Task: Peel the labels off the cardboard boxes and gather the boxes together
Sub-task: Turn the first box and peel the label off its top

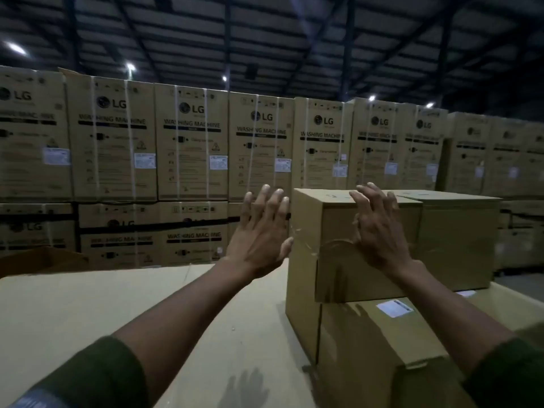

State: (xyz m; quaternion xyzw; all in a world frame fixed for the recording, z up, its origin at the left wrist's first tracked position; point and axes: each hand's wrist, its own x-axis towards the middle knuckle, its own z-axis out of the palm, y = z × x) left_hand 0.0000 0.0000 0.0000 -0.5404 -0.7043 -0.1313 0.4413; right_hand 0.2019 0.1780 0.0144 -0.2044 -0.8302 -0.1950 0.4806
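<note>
- Far left, an open brown carton [41,259] pokes up past the counter's [117,313] back-left edge, and behind everything there's a wall of LG washing machine boxes [191,142] stacked two high.
- Left hand [260,231] is up near the middle of the counter, fingers straight and spread, so that grip is open and holding nothing. It sits just left of the top cardboard box [368,260]; can't tell if the thumb actually touches the box corner.
- That top cardboard box sits on the lower cardboard box [376,357], over on the right side of the counter near the front edge.
- Right hand [379,228] lies flat against the top box's near face, fingers reaching over its upper edge, loosely splayed, not wrapped round anything.
- A white label [394,308] is stuck on top of the lower box.
- A second upper box [459,242] sits right beside the first, toward the right edge.
</note>
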